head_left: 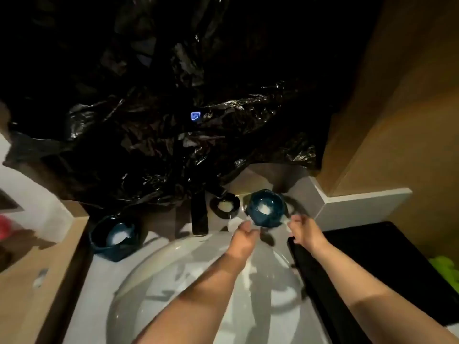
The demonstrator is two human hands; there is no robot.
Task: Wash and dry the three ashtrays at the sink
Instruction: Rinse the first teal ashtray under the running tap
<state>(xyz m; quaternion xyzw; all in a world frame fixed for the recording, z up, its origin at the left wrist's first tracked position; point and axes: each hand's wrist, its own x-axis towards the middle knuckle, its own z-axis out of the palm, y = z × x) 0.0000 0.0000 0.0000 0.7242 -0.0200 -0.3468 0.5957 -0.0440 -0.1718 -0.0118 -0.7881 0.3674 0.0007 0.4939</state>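
Three ashtrays stand on the ledge behind the white sink (139,266). A blue ashtray (267,207) with white foam inside sits at the back right. My left hand (244,233) curls its fingers against its lower left edge, and my right hand (303,229) curls against its lower right edge, so both hands flank and hold it. A black round ashtray (224,204) with a pale centre sits just left of it. Another blue ashtray (113,238), also with white foam, stands at the far left of the ledge. The picture is dim and blurred.
A black faucet (198,214) stands between the left blue ashtray and the black one. Crumpled black plastic sheet (173,135) covers the wall behind. A black mat (372,269) lies right of the basin, with something green (445,265) at its edge. A wooden counter (29,281) is at left.
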